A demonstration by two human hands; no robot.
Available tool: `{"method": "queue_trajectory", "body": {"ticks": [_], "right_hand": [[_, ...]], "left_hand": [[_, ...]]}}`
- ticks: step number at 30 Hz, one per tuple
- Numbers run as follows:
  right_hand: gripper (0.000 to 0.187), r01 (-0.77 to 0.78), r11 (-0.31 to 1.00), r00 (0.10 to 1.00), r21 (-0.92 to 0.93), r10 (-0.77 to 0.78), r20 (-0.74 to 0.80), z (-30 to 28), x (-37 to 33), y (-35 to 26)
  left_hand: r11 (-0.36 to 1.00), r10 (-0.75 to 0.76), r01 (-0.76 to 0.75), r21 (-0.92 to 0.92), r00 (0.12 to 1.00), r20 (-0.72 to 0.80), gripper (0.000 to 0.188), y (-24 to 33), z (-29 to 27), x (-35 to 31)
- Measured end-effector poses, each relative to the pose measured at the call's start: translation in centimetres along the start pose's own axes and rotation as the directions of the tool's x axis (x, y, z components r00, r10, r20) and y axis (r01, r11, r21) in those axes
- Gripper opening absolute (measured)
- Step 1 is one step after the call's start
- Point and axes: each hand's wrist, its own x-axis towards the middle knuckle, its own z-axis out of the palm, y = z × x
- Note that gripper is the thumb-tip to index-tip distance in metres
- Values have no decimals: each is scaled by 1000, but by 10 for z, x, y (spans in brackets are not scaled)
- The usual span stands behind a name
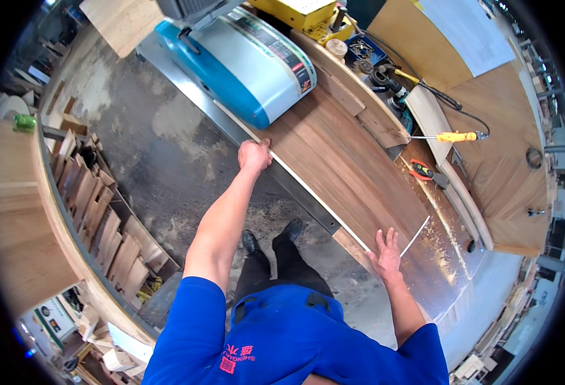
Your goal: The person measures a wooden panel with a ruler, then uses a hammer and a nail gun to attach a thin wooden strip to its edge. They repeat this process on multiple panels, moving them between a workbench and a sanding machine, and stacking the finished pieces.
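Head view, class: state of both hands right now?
Left hand: closed on the edge of the wooden board.
Right hand: open, at the board's near corner.

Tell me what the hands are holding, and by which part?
A wooden board. The left hand holds its long near edge, by the machine; the right hand is at its near corner, but I can't tell if it grips.

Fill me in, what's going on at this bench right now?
A person in a blue shirt has both hands on a wide brown wood panel. The left hand grips its near long edge, close to a teal and silver machine; the right hand lies open at its near corner. The panel's far end passes out of sight at the machine. Sawdust lies on the surface beyond the right hand.
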Motion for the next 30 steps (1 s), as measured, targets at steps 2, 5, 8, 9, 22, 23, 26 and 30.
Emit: {"method": "queue_trajectory", "body": {"ticks": [2,5,8,9,22,23,26,30], "right_hand": [[86,-6,1000,1000,-27,7,30,-7,7,-10],[88,-40,997,995,-63,45,85,-16,18,-29],[88,-32,997,994,-75,40,97,-22,29,-45],[89,-43,996,993,-82,51,103,-22,31,-50],[90,36,985,996,-167,-21,90,-35,65,-102],[90,41,983,997,-179,-28,76,-32,67,-100],[91,55,973,996,-224,-39,76,-32,81,-106],[93,28,974,994,-224,-3,112,-38,94,-123]], "left_hand": [[997,67,-68,-40,997,-38,41,-10,-3,-1],[978,192,-194,-74,981,-34,45,-43,-10,-27],[939,337,-330,96,939,-71,45,-135,-21,-52],[958,269,-266,111,963,-18,44,-171,-28,-67],[643,-747,630,435,640,178,91,-501,-44,-236],[627,-765,664,407,623,163,94,-504,-34,-239],[593,-803,716,368,560,205,107,-510,-12,-232],[587,-808,746,315,564,169,107,-531,12,-219]]}}
